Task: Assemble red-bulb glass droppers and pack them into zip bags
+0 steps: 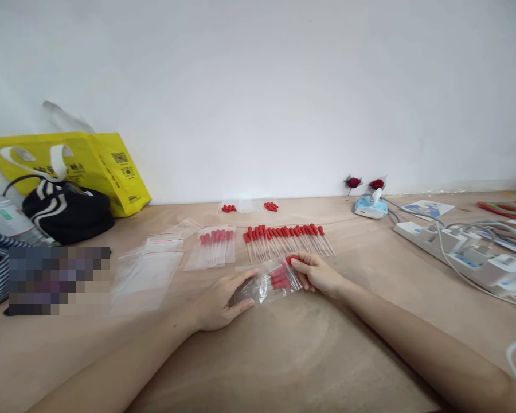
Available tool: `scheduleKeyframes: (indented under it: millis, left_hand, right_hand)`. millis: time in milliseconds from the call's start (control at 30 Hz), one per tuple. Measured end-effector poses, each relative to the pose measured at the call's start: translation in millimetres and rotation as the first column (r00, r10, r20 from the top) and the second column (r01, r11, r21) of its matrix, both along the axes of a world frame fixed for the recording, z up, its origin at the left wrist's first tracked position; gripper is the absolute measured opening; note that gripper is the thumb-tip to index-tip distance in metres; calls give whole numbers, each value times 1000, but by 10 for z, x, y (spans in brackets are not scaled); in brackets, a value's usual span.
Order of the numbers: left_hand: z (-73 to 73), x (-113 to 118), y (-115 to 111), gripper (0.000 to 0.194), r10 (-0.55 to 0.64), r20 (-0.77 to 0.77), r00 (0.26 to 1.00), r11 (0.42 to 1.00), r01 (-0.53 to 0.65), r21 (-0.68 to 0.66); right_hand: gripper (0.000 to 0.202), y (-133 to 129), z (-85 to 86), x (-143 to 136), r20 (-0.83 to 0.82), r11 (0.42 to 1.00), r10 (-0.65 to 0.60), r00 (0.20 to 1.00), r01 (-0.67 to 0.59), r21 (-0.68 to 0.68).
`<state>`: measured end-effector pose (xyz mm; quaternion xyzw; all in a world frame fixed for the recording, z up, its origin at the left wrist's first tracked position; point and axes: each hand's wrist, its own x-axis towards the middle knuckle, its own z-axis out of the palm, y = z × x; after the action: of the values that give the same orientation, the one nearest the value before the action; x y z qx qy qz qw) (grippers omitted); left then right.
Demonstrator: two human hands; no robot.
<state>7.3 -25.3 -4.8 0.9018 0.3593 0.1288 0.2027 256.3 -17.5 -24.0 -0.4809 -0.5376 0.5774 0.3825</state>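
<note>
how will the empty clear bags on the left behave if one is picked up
Probably floppy and light: the empty clear bags look like thin, see-through film. They overlap, so one may drag its neighbours along.

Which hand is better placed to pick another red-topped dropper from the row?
Probably the right hand, close below the row of droppers. The left hand is at the clear bag's left side, farther from most of them.

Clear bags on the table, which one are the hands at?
The clear bag between the left hand and right hand, just in front of the row of red-topped droppers. The other bags lie apart from both hands.
</note>
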Motion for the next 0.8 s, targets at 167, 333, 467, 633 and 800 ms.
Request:
scheduleKeyframes:
  millis: [167, 333, 467, 633, 800]
  left_hand:
    - [5, -1, -3, 48, -7, -7, 1000, 1000, 7, 3]
    - [9, -10, -12, 48, -21, -30, 999, 1000, 22, 18]
    - [-17, -12, 0, 46, -27, -31, 999, 999, 28, 37]
    - [-55, -8, 28, 43, -51, -21, 999, 998, 51, 43]
    - [-32, -3, 15, 40, -36, -19, 999, 999, 37, 24]
  right_hand:
    - [27, -4, 14, -30, 58, 1000, -2, 998, 2, -2]
    - [22, 10, -23, -34, 87, 997, -77, 993, 76, 14]
    - [26, 12, -80, -57, 125, 996, -30, 992, 19, 88]
    - [28, 11, -109, -40, 176, 966, 103, 979, -140, 216]
    - [24, 226, -61, 293, 281, 909, -357, 891, 262, 324]
